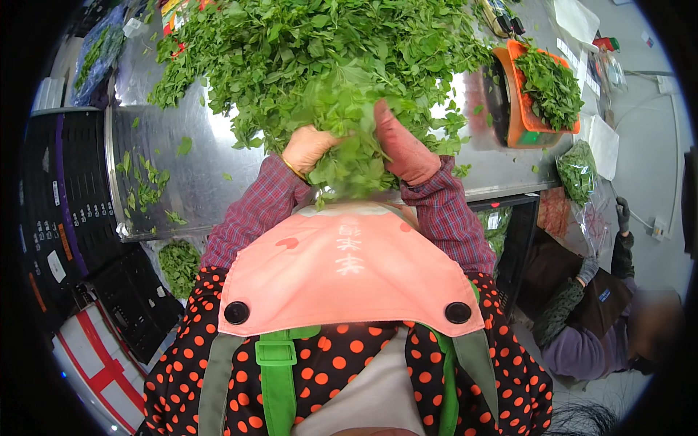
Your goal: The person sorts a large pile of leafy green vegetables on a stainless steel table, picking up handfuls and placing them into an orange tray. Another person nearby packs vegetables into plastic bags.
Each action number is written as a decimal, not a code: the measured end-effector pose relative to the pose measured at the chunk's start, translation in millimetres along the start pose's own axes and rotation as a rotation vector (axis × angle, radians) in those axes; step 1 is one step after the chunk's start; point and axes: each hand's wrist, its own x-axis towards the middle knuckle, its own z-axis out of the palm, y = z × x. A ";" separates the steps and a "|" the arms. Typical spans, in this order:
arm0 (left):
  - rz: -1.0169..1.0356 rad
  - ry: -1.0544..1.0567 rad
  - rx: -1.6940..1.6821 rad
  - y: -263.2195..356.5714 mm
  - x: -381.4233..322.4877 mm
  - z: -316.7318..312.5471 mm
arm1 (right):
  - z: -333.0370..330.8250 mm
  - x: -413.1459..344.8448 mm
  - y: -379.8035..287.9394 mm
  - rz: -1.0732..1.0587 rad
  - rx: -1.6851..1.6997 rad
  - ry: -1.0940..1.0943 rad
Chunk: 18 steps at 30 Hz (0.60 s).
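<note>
A large heap of leafy green herb sprigs (272, 60) covers the far middle of a stainless steel table (202, 141). At the heap's near edge, a bunch of the same greens (349, 120) is slightly blurred between my hands. My left hand (310, 148), bare and with a yellow band at the wrist, has its fingers closed around the bunch's left side. On the bunch's right side is my right hand (403, 144), in a reddish glove, its thumb raised and its fingers partly hidden behind the leaves. Whether those fingers grip any stems cannot be seen.
An orange tray (512, 71) of greens sits on an orange scale (515, 128) at right. A plastic bag of greens (578, 171) lies at the table's right end, near a seated co-worker (589, 327). Black crates (65, 191) stand at left. Loose leaves (147, 182) lie on the table's left.
</note>
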 end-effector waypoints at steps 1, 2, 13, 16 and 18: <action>-0.022 -0.004 -0.114 0.0 0.0 -1.1 | -2.9 1.1 0.8 -0.038 -0.065 0.049; -0.042 -0.009 -0.235 -0.5 -0.4 -4.0 | -6.3 0.4 1.1 -0.124 -0.126 0.064; 0.081 -0.322 -0.734 -17.3 5.0 -29.0 | -4.1 -21.2 -16.9 -0.259 -0.392 0.349; 0.126 -0.233 -0.576 -19.6 5.8 -28.7 | 12.7 -15.7 -17.6 -0.494 -0.776 0.449; 0.135 -0.118 -0.453 -22.6 5.3 -28.7 | 17.5 -9.7 -20.8 -0.698 -1.230 0.550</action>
